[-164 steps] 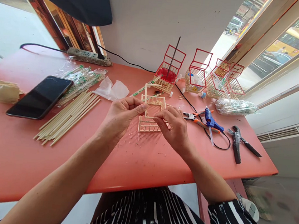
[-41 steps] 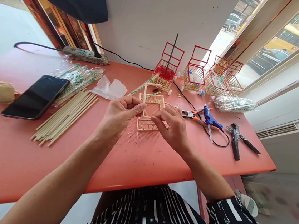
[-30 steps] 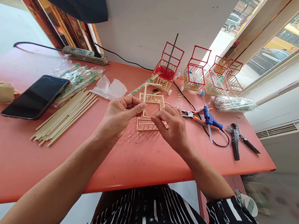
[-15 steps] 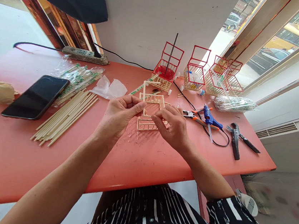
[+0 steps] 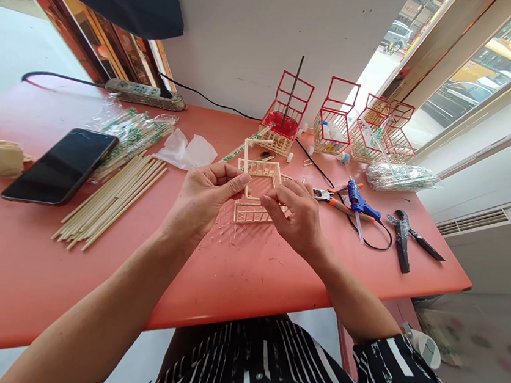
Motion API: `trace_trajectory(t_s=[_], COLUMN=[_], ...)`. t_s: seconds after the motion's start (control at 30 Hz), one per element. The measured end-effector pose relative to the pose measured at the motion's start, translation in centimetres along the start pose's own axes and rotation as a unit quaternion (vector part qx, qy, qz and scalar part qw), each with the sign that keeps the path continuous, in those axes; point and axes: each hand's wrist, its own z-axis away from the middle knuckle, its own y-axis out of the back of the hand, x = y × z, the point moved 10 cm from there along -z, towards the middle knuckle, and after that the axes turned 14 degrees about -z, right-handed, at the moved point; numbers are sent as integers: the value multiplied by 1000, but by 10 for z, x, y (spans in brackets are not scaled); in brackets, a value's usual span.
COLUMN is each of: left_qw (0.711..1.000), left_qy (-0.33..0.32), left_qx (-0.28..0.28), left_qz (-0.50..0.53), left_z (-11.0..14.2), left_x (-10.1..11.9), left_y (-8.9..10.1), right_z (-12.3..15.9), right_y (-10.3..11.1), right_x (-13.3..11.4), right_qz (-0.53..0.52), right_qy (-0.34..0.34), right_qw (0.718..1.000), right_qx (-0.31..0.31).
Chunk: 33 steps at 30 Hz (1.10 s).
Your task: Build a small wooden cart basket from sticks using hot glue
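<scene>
My left hand (image 5: 211,196) pinches the upright side of a three-sided frame of pale wooden sticks (image 5: 247,157) between thumb and fingers. The lower stick of that frame runs into my right hand (image 5: 293,208), whose fingers are closed on its end; the fingertips partly hide it. Under and behind the frame stands a small basket of pale sticks (image 5: 252,217) with slatted sides, on the red table (image 5: 245,282). My right hand covers part of the basket's right side. Small shavings and glue threads lie around the basket.
Loose sticks (image 5: 111,203), a phone (image 5: 61,166) and wrapped sticks (image 5: 137,132) lie at left. Behind stand red-rimmed stick baskets (image 5: 334,123) and a power strip (image 5: 146,94). At right lie a blue glue gun (image 5: 359,200), orange-handled pliers (image 5: 343,208) and black-handled cutters (image 5: 401,242).
The view has shifted slightly since the oldest frame. Over the last second the stick frame has tipped a little up and left at its top; both hands keep their hold.
</scene>
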Motion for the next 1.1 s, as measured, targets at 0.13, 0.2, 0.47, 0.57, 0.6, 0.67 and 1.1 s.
trace_trajectory(t_s=[0.13, 0.2, 0.47, 0.57, 0.6, 0.67, 1.1], left_qw=[1000, 1000, 1000, 1000, 1000, 1000, 1000], left_qy=[7, 10, 3, 3, 3, 4, -1], left_qx=[3, 5, 1, 1, 1, 1, 0], left_qz=[-5, -7, -11, -15, -16, -15, -13], left_z=[1, 1, 2, 2, 3, 3, 3], left_x=[0, 0, 4, 3, 3, 3, 2], left_y=[0, -1, -2, -2, -1, -1, -1], right_z=[1, 1, 1, 1, 1, 1, 1], right_y=[1, 1, -1, -2, -2, -2, -2], right_x=[-1, -1, 3, 3, 3, 3, 2], right_qz=[2, 5, 21, 24, 25, 27, 28], right_qy=[11, 10, -10, -9, -9, -9, -10], right_qw=[1000, 1000, 1000, 1000, 1000, 1000, 1000], right_qx=[9, 8, -4, -6, -6, -7, -9])
